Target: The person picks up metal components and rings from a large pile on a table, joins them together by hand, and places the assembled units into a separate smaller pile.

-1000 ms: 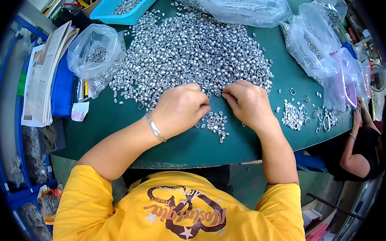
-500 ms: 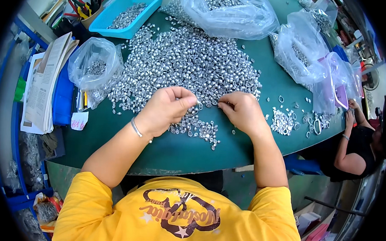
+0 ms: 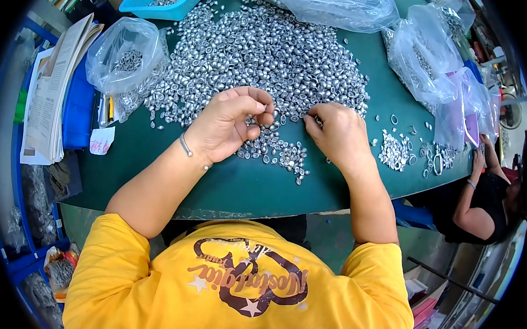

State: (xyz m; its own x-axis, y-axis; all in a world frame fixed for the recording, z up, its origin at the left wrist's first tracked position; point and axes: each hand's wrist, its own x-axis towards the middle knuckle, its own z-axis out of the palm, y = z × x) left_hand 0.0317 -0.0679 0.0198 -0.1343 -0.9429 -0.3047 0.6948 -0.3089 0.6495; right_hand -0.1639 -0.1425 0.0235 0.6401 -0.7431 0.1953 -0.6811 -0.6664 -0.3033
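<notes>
A wide heap of small silver metal oval pieces (image 3: 256,58), hollow on one side, covers the middle of the green table. At its near edge my left hand (image 3: 230,123) is turned partly palm up, fingers curled and thumb bent to the index finger; any piece between them is too small to make out. My right hand (image 3: 339,132) is back up at the heap's right near edge, thumb and index finger drawn together at the pieces; its fingertips are partly hidden. Between my hands lies a smaller cluster of the same pieces (image 3: 284,155).
A blue tray (image 3: 158,10) and an open plastic bag (image 3: 124,52) of metal parts stand left, beside stacked papers (image 3: 55,91). Large clear bags (image 3: 424,60) are at right. Small light metal parts (image 3: 393,151) lie right of my hand. Another person (image 3: 479,197) sits at far right.
My left hand has turned palm upward and drawn back from its pinch at the heap's edge. My right hand stays close to the pieces. The whole view has shifted slightly.
</notes>
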